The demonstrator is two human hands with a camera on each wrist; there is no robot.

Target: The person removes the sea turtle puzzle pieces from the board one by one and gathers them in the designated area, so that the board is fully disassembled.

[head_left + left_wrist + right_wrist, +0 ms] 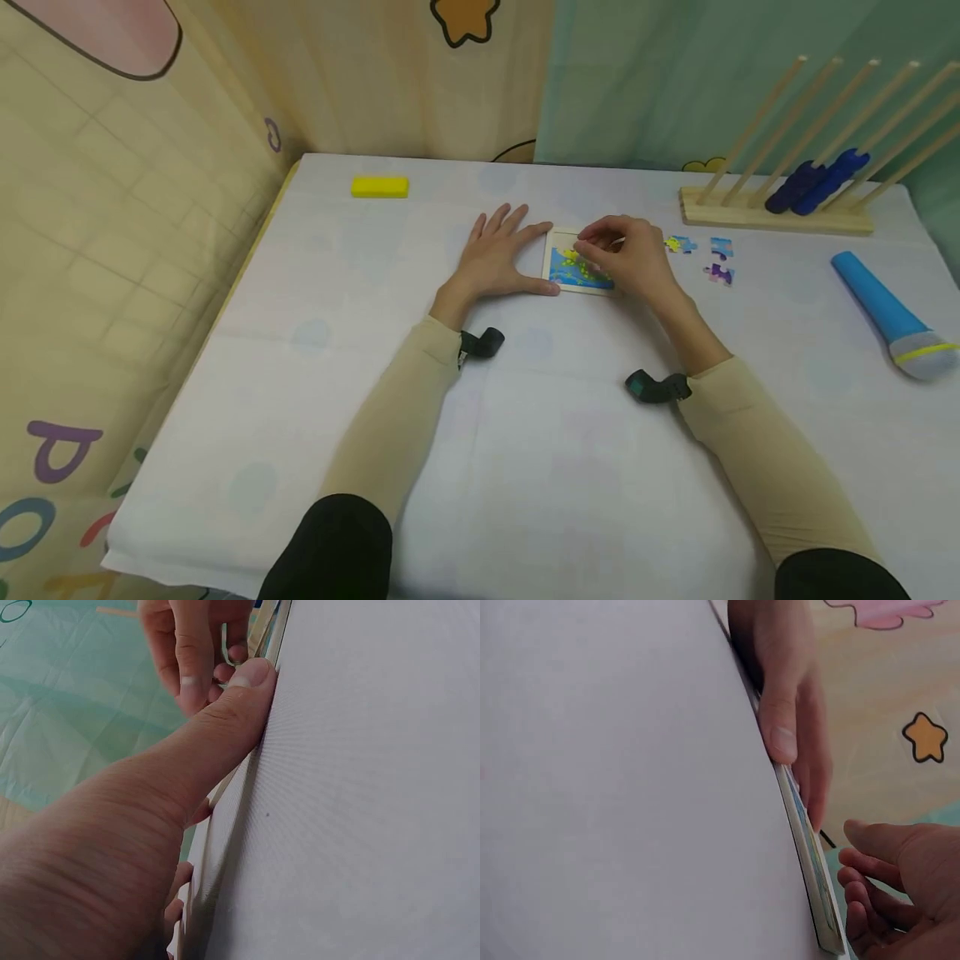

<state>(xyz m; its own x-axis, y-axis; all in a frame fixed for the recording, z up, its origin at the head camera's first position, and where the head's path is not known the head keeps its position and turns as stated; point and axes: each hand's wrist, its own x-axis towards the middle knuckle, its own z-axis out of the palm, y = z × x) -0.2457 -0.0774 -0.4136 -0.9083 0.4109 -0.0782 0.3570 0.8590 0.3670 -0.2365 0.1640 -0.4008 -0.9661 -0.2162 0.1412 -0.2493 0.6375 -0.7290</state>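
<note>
A small jigsaw puzzle in a pale wooden frame (pixel 588 291) lies on the white-covered table, its picture (pixel 566 271) blue with yellow shapes. At the frame's left side, my left hand (pixel 491 258) rests with fingers spread, thumb and index finger touching its corners. Over the puzzle's right part hovers my right hand (pixel 633 258), hiding some of the picture. Its fingers bend loosely; the right wrist view shows no piece between thumb and fingertips. To the right lie loose puzzle pieces: yellow-and-blue ones (pixel 681 244), a blue one (pixel 722 247) and a purple one (pixel 720 273).
A yellow block (pixel 380 187) sits near the table's back left. At the back right stands a wooden peg rack (pixel 780 218) with dark blue pieces (pixel 828 182) on it. A blue toy microphone (pixel 877 292) lies at the right. Curtains hang behind the table.
</note>
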